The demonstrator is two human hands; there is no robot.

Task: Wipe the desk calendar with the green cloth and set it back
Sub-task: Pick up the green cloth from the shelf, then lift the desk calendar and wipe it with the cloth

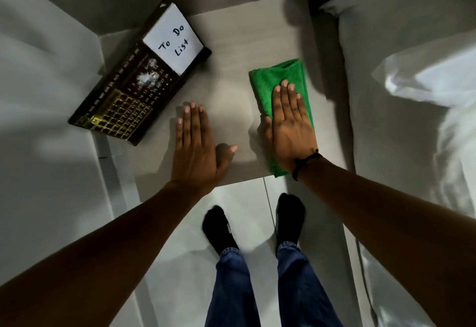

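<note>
Forearms reach in from the bottom of the view, and between them two feet in black socks [253, 223] stand on the tiled floor. Beyond them lies the small grey desk [231, 43]. The desk calendar [140, 74] rests flat at its far left corner, turned at an angle, with one end hanging a little past the desk's left edge; a white "To Do List" pad [173, 41] sits on its upper part. No hand touches it.

The green cloth [282, 95], folded into a long pad, lies on the right side of the desk, well apart from the calendar. The right hand [288, 126] lies on it palm down, fingers [284, 95] straight and together — pressing it flat, not gripping it. The left hand [197, 141] rests on bare desk beside the calendar's near corner, fingers extended and holding nothing.

Both palms flat suggests a start or finish pose; I cannot tell which. White bedding [417, 95] flanks the desk on the right.
</note>
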